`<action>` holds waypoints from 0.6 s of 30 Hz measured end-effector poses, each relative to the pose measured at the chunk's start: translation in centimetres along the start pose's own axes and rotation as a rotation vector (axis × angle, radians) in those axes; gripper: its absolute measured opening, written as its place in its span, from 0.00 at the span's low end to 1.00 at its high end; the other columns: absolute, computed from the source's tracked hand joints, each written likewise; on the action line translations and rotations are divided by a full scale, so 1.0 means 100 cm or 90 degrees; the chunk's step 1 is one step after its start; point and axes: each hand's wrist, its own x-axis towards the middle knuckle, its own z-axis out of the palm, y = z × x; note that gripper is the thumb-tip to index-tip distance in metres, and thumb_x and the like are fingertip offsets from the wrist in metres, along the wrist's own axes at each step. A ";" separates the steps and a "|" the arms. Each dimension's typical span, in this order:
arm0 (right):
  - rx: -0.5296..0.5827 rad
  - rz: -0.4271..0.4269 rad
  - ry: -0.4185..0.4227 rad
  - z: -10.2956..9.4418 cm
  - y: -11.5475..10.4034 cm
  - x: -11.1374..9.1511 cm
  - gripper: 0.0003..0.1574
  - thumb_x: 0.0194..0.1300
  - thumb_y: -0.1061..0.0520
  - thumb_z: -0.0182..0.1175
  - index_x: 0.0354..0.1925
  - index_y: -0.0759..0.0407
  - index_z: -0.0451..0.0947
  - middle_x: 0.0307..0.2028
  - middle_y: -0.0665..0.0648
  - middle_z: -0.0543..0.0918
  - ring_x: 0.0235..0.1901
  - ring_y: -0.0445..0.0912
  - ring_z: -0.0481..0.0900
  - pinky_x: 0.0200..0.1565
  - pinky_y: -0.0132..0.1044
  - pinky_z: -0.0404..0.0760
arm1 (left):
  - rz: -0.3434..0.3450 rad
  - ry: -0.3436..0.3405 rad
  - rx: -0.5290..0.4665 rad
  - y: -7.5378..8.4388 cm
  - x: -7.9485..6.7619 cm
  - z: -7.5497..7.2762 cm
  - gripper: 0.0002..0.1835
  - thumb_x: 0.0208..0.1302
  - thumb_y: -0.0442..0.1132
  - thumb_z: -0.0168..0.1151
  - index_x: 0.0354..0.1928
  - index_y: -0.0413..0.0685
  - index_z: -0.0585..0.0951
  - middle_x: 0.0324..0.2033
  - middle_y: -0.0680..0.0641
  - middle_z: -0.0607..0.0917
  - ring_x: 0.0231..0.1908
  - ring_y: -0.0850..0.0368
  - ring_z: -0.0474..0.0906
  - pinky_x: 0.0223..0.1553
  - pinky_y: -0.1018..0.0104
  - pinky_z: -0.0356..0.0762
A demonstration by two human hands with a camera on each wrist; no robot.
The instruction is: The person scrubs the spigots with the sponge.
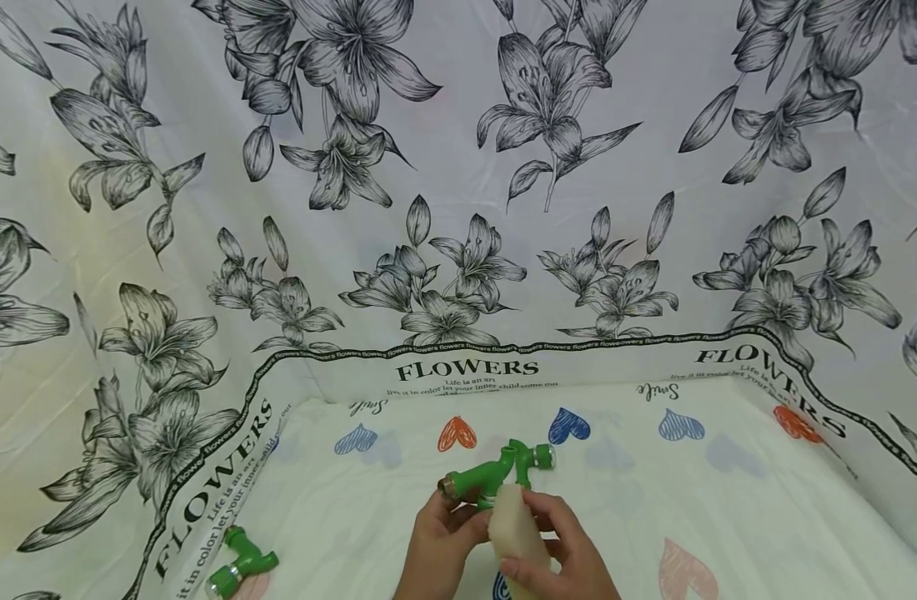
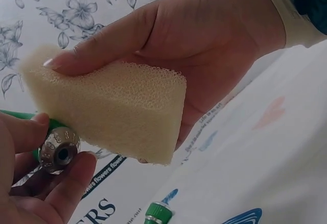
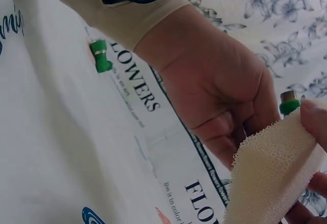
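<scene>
Near the front middle of the cloth, my left hand (image 1: 438,540) holds a green tap (image 1: 483,477) with a brass-coloured threaded end and a silver end. My right hand (image 1: 569,546) grips a cream sponge (image 1: 517,527) between thumb and fingers, right beside the tap. In the left wrist view, the thumb lies along the top of the sponge (image 2: 127,101), and the silver end (image 2: 60,150) of the tap shows between the left fingers. In the right wrist view, the sponge (image 3: 271,178) hides most of the tap; only its brass-tipped end (image 3: 289,102) shows.
A second green tap (image 1: 252,560) with a silver ring lies on the cloth at the front left. White cloth (image 1: 623,500) printed with hearts covers the surface. A flower-printed curtain (image 1: 458,183) rises at the back and on both sides.
</scene>
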 end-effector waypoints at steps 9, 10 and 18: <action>-0.013 0.008 0.018 -0.006 0.004 0.008 0.39 0.73 0.51 0.74 0.75 0.58 0.72 0.60 0.61 0.80 0.54 0.56 0.80 0.47 0.40 0.87 | 0.004 -0.126 -0.047 0.001 0.000 -0.006 0.25 0.81 0.36 0.66 0.72 0.31 0.75 0.59 0.36 0.83 0.56 0.47 0.86 0.57 0.51 0.87; -0.012 0.008 0.016 -0.007 0.005 0.009 0.39 0.73 0.52 0.74 0.75 0.58 0.72 0.59 0.61 0.80 0.53 0.57 0.80 0.47 0.40 0.87 | 0.003 -0.129 -0.049 0.001 0.000 -0.006 0.25 0.80 0.35 0.67 0.72 0.31 0.76 0.60 0.37 0.83 0.55 0.47 0.87 0.57 0.50 0.87; -0.001 0.048 0.010 -0.006 0.010 0.012 0.42 0.74 0.49 0.74 0.76 0.60 0.70 0.60 0.62 0.79 0.54 0.56 0.81 0.48 0.39 0.87 | 0.026 -0.096 0.011 0.001 -0.001 -0.006 0.22 0.78 0.36 0.70 0.68 0.35 0.82 0.56 0.39 0.86 0.53 0.48 0.85 0.53 0.55 0.89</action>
